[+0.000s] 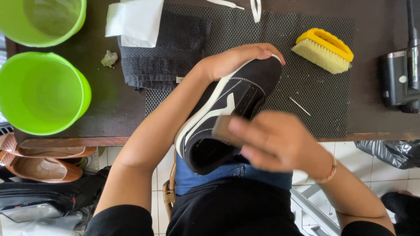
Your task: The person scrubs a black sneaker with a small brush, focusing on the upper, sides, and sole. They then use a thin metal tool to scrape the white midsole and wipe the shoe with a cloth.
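1. black sneaker (232,113), head view: it has white side stripes and a white sole edge, and it lies tilted on its side across the person's lap, toe pointing away over the near edge of the dark table (109,109), heel toward the body. held like this, the side panel faces up within easy reach of the other hand.

2. left hand (238,59): it curls over the toe, fingers wrapped round the front rim and thumb side on the upper. the grip is closed on the shoe, apparently to brace it. the forearm runs diagonally from the lower left, elbow bent, wrist flexed over the toe.

3. right hand (275,142): blurred, over the heel half of the shoe. the fingers are bunched and partly closed on a small brownish block (221,129) pressed at the side panel; what the block is i cannot tell. the wrist, with a thin bracelet (329,172), is cocked inward, forearm coming from the lower right.

4. around the shoe: a black mesh mat (306,87) covers the table beyond the toe. on it a yellow scrub brush (323,50) lies bristles toward the viewer, well apart from both hands. a dark folded towel (166,48) with a white cloth (133,22) on it sits at the mat's left, and two green buckets (41,91) stand farther left.

5. edges: brown shoes (43,168) lie on the floor at the left; a black appliance (400,78) stands at the table's right end.
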